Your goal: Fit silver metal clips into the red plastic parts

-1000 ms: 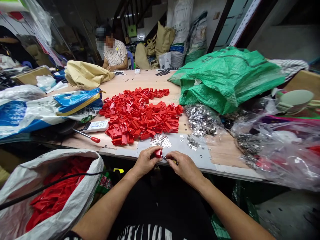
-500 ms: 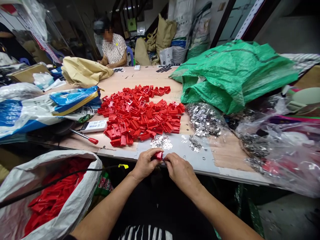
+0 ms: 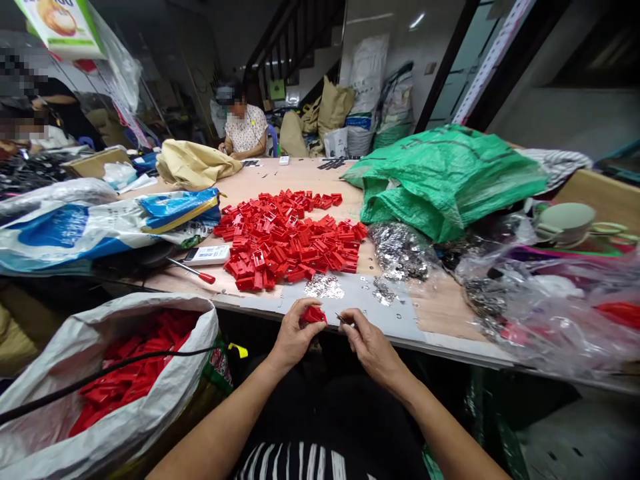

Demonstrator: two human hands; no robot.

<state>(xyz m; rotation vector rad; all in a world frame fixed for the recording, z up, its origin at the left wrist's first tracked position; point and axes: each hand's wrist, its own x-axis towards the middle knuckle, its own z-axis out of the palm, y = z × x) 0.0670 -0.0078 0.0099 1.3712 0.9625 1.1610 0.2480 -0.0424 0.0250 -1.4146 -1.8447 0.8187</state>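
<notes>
My left hand [image 3: 295, 333] is closed on a small red plastic part [image 3: 314, 315], held tilted just off the table's front edge. To its right, my right hand [image 3: 367, 340] pinches a thin, small metal piece [image 3: 341, 319], a short gap away from the red part. Just beyond my hands lie a heap of flat silvery metal pieces [image 3: 325, 287] and a smaller heap of darker metal pieces [image 3: 384, 292], both on a grey sheet [image 3: 400, 317]. Behind them spreads a big pile of similar red plastic parts [image 3: 290, 233].
A white sack [image 3: 30, 373] of red parts stands at lower left, with a black cable [image 3: 125, 367] across it. A red-handled tool [image 3: 200, 275] lies left of the pile. Green sacking [image 3: 440, 173] and clear bags [image 3: 560, 327] crowd the right. A person [image 3: 245, 130] sits opposite.
My right hand has drawn away from the red part, opening a gap between them. The red part has turned in my left hand. The view has tilted up and shifted left.
</notes>
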